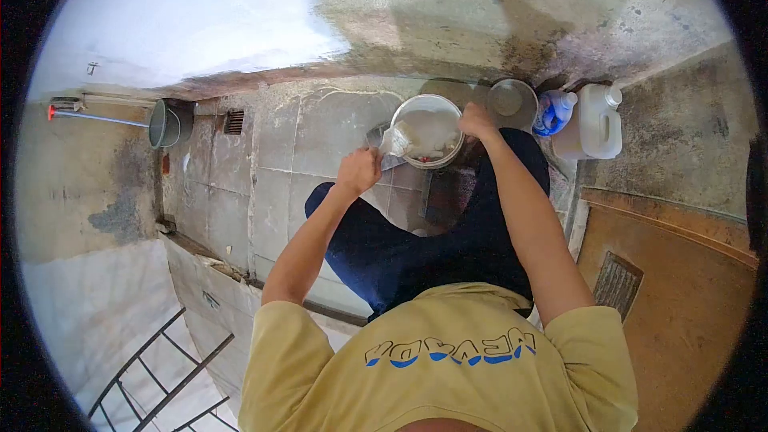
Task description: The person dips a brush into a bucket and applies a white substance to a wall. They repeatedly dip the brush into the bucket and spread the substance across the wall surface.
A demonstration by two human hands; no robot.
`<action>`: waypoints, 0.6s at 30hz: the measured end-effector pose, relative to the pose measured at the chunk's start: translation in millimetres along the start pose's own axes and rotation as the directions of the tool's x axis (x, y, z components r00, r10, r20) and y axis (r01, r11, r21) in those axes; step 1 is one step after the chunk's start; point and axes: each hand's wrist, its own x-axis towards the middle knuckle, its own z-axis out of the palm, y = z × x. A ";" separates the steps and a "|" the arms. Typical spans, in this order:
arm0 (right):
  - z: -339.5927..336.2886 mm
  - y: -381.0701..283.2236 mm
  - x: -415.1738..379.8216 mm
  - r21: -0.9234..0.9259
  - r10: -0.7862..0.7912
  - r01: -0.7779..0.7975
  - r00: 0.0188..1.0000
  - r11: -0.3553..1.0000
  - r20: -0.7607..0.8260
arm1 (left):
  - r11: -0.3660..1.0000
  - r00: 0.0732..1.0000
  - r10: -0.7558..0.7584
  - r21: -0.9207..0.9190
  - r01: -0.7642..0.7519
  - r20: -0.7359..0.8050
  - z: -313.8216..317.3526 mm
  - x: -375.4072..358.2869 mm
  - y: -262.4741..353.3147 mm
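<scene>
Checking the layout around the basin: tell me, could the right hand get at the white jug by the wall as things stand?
Probably yes. The right hand rests on the rim of the basin, and the white jug stands to its right. Only a small bowl and a blue bottle sit between, low enough to reach over.

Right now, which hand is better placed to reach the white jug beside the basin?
Probably the right hand: it rests on the basin rim nearest the white jug, while the left hand holds a white packet on the far side.
</scene>
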 end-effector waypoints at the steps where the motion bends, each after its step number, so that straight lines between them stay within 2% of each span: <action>1: 4.6 1.4 2.5 -0.071 -0.020 0.015 0.997 0.997 -0.076 | 0.999 0.999 0.033 0.005 -0.033 0.001 -2.7 -1.4 -0.2; 2: 7.7 3.7 4.9 -0.068 -0.020 0.015 0.997 0.998 -0.070 | 1.000 1.000 0.030 0.007 -0.030 0.007 -6.0 -4.8 -0.7; 4: -0.4 -2.6 2.6 0.067 0.089 -0.094 0.993 0.993 0.072 | 0.998 0.999 0.008 0.062 -0.012 0.054 -13.0 -8.2 -4.2; 8: -0.5 -4.2 -5.1 0.127 0.080 -0.088 0.995 0.988 0.064 | 0.994 0.998 0.003 0.105 -0.010 0.060 -16.4 -21.1 -11.0; 13: 3.9 -1.0 0.6 -0.017 0.052 -0.052 0.998 0.998 -0.037 | 0.992 0.999 0.033 0.121 -0.037 0.036 -18.8 -22.4 -10.6; 18: 10.0 1.2 2.0 0.008 0.061 -0.060 0.996 0.998 -0.067 | 0.988 0.997 0.052 0.139 -0.059 0.057 -24.9 -29.2 -19.6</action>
